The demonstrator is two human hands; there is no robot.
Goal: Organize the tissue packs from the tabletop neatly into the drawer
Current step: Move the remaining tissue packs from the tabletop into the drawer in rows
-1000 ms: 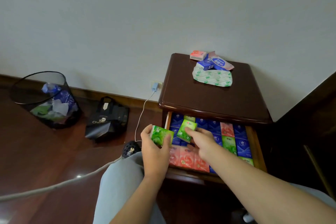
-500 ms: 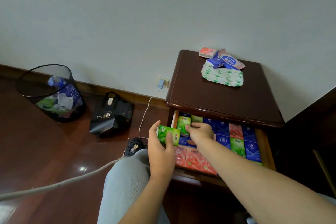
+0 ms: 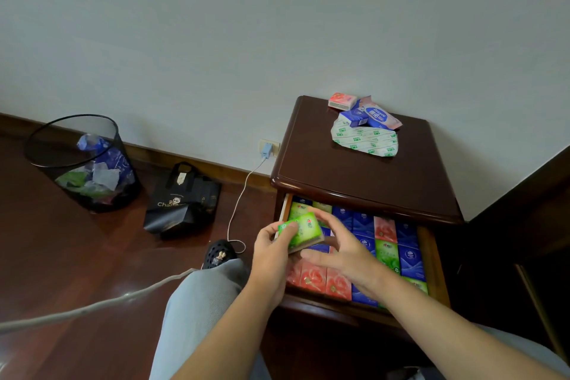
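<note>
The left hand (image 3: 271, 259) holds a green tissue pack (image 3: 303, 231) just above the drawer's (image 3: 431, 259) front-left corner, its long side tipped toward the back-left corner, while the right hand (image 3: 342, 248), fingers spread, touches its right end.

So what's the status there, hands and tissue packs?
Left hand grips green pack over drawer. Right hand open beside it. Packs remain on tabletop. Nothing blocking.
</note>
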